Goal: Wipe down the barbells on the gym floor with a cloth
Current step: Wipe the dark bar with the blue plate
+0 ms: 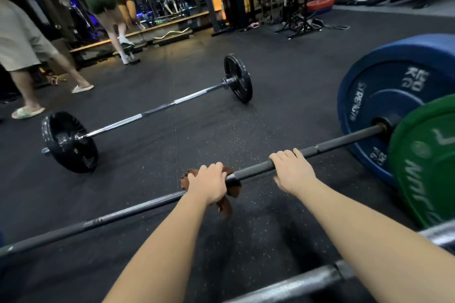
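Left hand [209, 181]: rests on top of the brown fabric cloth [225, 204]; fingers together and curled over it, clamping it round the dark grey steel barbell shaft [123, 211].
Right hand [293, 172]: grips the bare shaft near the cloth, on the plate side; fingers together, curled over the far side of the bar.
Cloth position: wrapped round the shaft about mid-length; a loose tail hangs below the left wrist.
Near barbell: lies on the black speckled rubber floor [221, 125]; its right end carries a large blue bumper plate [369, 96].
Far barbell: chrome bar [157, 108] with round black plates at both ends, lying beyond the hands, well apart from them.
Foreground: round green bumper plate [426, 155] on a silver bar [295, 283] nearest the camera.
Bystanders: legs of people [27, 39] at upper left.
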### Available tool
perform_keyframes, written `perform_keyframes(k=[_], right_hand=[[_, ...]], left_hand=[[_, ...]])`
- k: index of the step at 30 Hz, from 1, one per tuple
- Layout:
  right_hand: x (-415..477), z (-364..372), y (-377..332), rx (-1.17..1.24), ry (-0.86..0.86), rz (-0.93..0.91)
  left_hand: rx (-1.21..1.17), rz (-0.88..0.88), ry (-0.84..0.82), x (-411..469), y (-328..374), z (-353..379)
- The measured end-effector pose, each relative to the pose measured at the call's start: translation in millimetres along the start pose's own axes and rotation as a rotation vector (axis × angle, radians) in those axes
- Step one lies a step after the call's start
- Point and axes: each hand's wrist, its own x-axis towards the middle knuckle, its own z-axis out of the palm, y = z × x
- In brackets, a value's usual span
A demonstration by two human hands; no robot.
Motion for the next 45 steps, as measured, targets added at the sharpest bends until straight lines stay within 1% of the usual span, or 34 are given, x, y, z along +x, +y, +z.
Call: perform_keyframes(k=[3, 6, 8, 10, 15, 17, 21, 25, 28, 31, 34, 36, 38, 40, 43, 45], right_hand=[[-0.6, -6.1, -4.8, 0.0, 0.002, 0.047], [3.9, -24.6, -1.1, 0.039, -0.07, 0.066], [8.5, -28.7, 0.0, 0.043, -0.119, 0.059], [12.1, -23.5, -2.0, 0.02, -0.104, 0.055], [18.4, -8.6, -1.5, 0.005, -0.09, 0.04], [22.1, -7.6, 1.2, 0.021, -0.091, 0.035], [24.3, -2.6, 2.8, 0.035, -0.081, 0.026], [26.5, -5.1, 3.5, 0.035, -0.07, 0.017], [26.6, -3.9, 5.9, 0.027, -0.058, 0.002], [25.7, -4.9, 6.1, 0.049, -0.023, -0.016], [23.1, -8.6, 8.6, 0.072, -0.023, -0.037], [22.2, -9.9, 10.7, 0.082, -0.041, -0.06], [22.0, -10.3, 13.2, 0.099, -0.075, -0.07], [22.6, -11.1, 13.5, 0.144, -0.101, -0.064], [22.7, -17.5, 12.0, 0.24, -0.181, -0.04], [25.3, -22.5, 12.1, 0.323, -0.24, -0.027]], left_hand=[[0.054, -0.024, -0.061, 0.4, 6.3, -9.7], [0.054, -0.074, -0.113, -2.5, 9.7, -15.3], [0.053, -0.076, -0.126, -3.2, 8.0, -14.9], [0.04, -0.079, -0.112, -0.1, 6.9, -12.4], [0.035, -0.096, -0.142, 8.3, 3.0, -8.8], [0.01, -0.09, -0.116, 11.4, 0.8, -6.8], [-0.023, -0.099, 0.061, 9.3, 13.2, 5.3], [-0.09, 0.014, 0.037, 26.6, 77.8, 9.2], [-0.121, 0.046, 0.097, 36.1, 107.7, 17.7], [-0.168, 0.094, 0.108, 37.7, 94.2, 24.8], [-0.319, 0.183, 0.086, 37.4, 71.0, 21.3], [-0.323, 0.152, 0.114, 33.6, 55.1, 21.6], [-0.242, 0.06, 0.155, 28.8, 42.8, 23.3], [-0.202, -0.018, 0.153, 25.3, 38.5, 21.3], [-0.257, -0.056, 0.082, 23.6, 48.3, 12.4], [-0.332, -0.035, 0.067, 22.5, 59.9, 6.9]])
